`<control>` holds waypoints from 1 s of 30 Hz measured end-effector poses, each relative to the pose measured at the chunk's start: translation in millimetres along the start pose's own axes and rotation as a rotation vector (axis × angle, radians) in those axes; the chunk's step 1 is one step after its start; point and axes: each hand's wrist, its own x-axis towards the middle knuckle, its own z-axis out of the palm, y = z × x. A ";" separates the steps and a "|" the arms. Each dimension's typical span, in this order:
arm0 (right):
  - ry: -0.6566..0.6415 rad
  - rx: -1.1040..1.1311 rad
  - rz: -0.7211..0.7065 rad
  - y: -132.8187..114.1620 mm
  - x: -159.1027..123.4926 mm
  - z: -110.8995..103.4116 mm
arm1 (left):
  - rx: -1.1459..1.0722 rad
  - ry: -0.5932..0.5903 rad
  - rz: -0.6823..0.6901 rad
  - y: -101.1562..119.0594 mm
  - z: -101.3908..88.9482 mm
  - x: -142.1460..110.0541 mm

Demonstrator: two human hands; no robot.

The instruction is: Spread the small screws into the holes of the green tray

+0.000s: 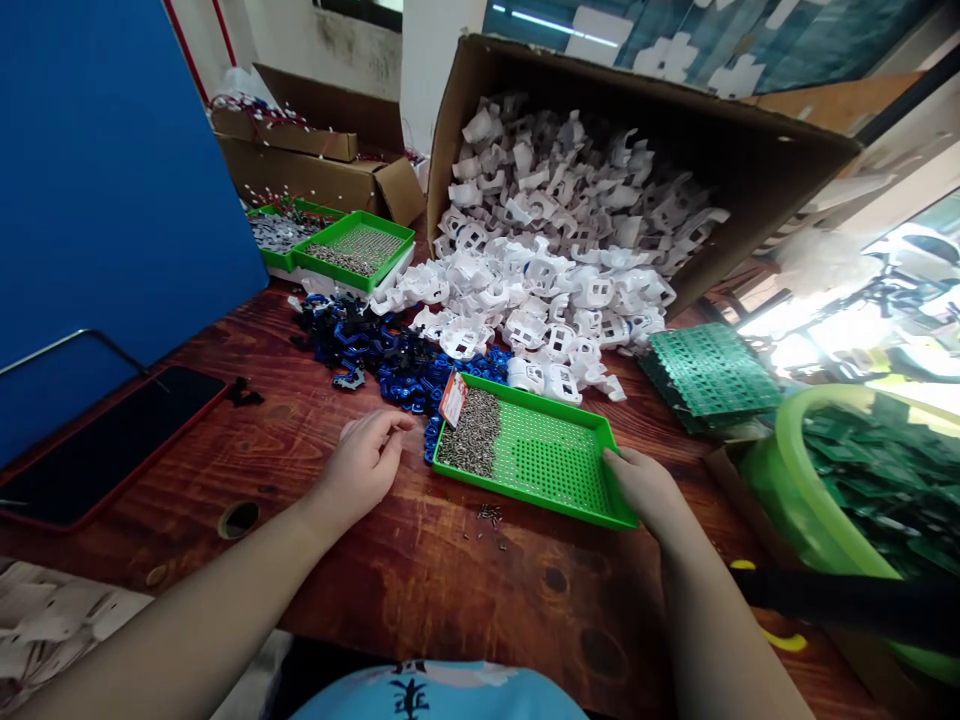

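My right hand (646,488) grips the right end of a green perforated tray (559,450), its thumb over the rim. Small metal screws (471,432) are heaped at the tray's left end, and a red and white card (453,398) leans at that corner. My left hand (367,458) rests on the table left of the tray, fingers loosely bent, thumb and forefinger a little apart, nothing visible between them. Just beyond it lie shiny blue plastic parts (416,375). A few loose screws (489,514) are scattered on the wood in front of the tray.
White plastic housings (525,290) spill from a tipped cardboard box (757,160). Another green tray (390,262) stands at back left. Green circuit panels (712,370) and a lime-green tub (780,470) of boards are on the right. A phone (112,440) lies left beside a blue panel (112,170).
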 end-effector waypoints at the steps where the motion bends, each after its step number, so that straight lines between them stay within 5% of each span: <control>1: -0.011 0.038 0.015 4.6 -1.1 -0.9 | 0.009 -0.004 0.014 0.5 -0.4 0.3; 10: 0.021 0.268 0.201 50.9 -6.7 -22.8 | 0.008 -0.030 0.057 1.7 4.6 -0.5; 18: 0.085 0.319 0.320 53.2 -10.1 -46.1 | -0.038 -0.008 0.062 3.2 1.3 -2.3; 30: 0.138 -0.173 -0.022 121.1 -34.4 -73.8 | -0.069 -0.036 0.100 5.1 1.7 -7.2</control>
